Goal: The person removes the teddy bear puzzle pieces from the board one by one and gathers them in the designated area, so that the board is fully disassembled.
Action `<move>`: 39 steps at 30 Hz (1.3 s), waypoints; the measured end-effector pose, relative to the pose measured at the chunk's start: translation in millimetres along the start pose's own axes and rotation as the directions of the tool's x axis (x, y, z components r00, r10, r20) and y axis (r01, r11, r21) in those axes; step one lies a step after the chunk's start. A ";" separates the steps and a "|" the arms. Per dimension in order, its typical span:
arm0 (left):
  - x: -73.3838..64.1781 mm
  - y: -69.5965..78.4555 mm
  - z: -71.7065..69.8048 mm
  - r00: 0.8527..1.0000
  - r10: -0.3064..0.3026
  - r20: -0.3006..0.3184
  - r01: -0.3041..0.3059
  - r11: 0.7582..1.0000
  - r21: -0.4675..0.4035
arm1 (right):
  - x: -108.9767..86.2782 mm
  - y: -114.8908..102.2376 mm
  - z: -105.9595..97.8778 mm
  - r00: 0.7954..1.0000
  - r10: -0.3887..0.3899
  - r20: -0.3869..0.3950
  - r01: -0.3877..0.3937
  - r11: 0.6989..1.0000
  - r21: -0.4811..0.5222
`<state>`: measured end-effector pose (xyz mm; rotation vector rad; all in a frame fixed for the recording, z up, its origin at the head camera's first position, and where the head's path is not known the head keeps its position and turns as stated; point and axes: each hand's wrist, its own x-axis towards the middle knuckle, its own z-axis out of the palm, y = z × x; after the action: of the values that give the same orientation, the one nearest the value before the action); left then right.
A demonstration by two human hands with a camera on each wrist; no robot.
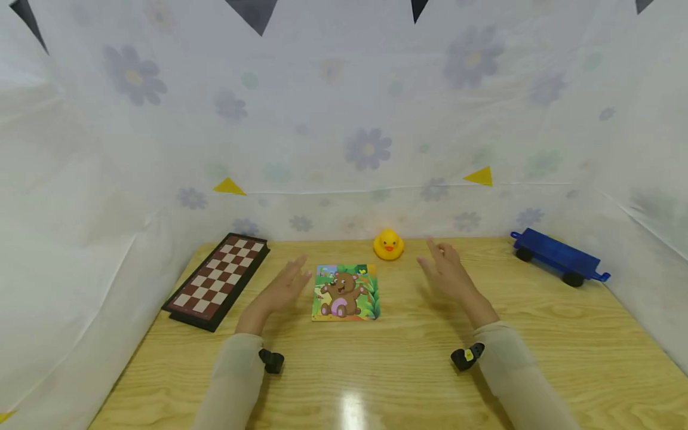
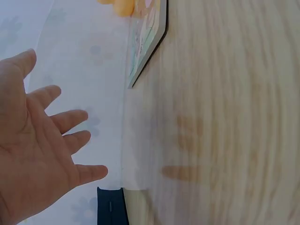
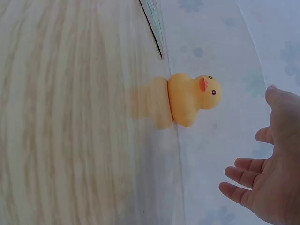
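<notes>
A square picture board (image 1: 346, 292) with a brown bear on it lies flat on the table between the two hands. My left hand (image 1: 283, 287) is held above the table just left of the board, its fingers spread and nothing in them. In the left wrist view the same hand (image 2: 42, 136) shows an empty palm. On the other side, my right hand (image 1: 447, 272) hovers to the right of the board, fingers apart and holding nothing. Nearest to it is a yellow rubber duck (image 1: 388, 245), upright behind the board; the right wrist view shows the duck (image 3: 192, 98) apart from the fingers.
At the left lies a checkered game board (image 1: 220, 276) in a black case. A blue toy trailer (image 1: 556, 254) with black wheels stands at the back right. White flowered cloth (image 1: 322, 119) walls in the wooden table (image 1: 408, 370) at the back and sides.
</notes>
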<state>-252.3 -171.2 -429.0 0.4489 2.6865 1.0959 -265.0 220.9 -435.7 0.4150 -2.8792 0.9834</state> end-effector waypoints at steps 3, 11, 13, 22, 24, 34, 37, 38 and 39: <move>1.8 -2.0 2.3 1.000 0.007 0.028 -0.006 0.998 -0.057 | 3.0 -2.9 10.0 1.000 0.008 -0.002 -0.008 0.995 0.100; 10.8 -2.4 11.4 0.987 -0.085 0.135 0.074 0.994 0.084 | 10.1 -15.7 30.5 1.000 -0.022 -0.009 0.023 0.982 0.186; 12.1 0.3 13.5 0.978 -0.123 0.168 0.101 0.986 0.133 | 12.6 -20.1 35.9 0.999 -0.036 -0.003 0.036 0.979 0.201; 14.6 10.5 20.3 0.940 -0.247 0.237 0.181 0.946 0.269 | 26.0 -40.4 62.6 0.995 -0.069 0.066 0.050 0.964 0.260; 14.5 10.2 21.0 0.934 -0.261 0.243 0.185 0.937 0.296 | 29.1 -45.3 67.9 0.994 -0.075 0.084 0.051 0.963 0.266; 13.6 8.7 23.2 0.923 -0.285 0.258 0.163 0.898 0.409 | 47.2 -68.1 91.9 0.979 -0.130 0.157 0.082 0.956 0.280; 12.5 9.8 23.2 0.916 -0.301 0.266 0.162 0.883 0.441 | 55.0 -73.5 99.1 0.972 -0.161 0.174 0.107 0.953 0.284; 11.9 10.3 23.0 0.915 -0.303 0.267 0.163 0.882 0.443 | 57.9 -74.3 102.3 0.969 -0.171 0.179 0.117 0.954 0.277; 11.2 10.8 22.8 0.915 -0.303 0.268 0.162 0.882 0.443 | 60.3 -75.3 105.1 0.967 -0.176 0.184 0.122 0.955 0.270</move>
<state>-253.7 -145.3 -438.2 0.3198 2.5670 0.3381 -300.1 85.9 -465.3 0.7870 -2.8450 1.3664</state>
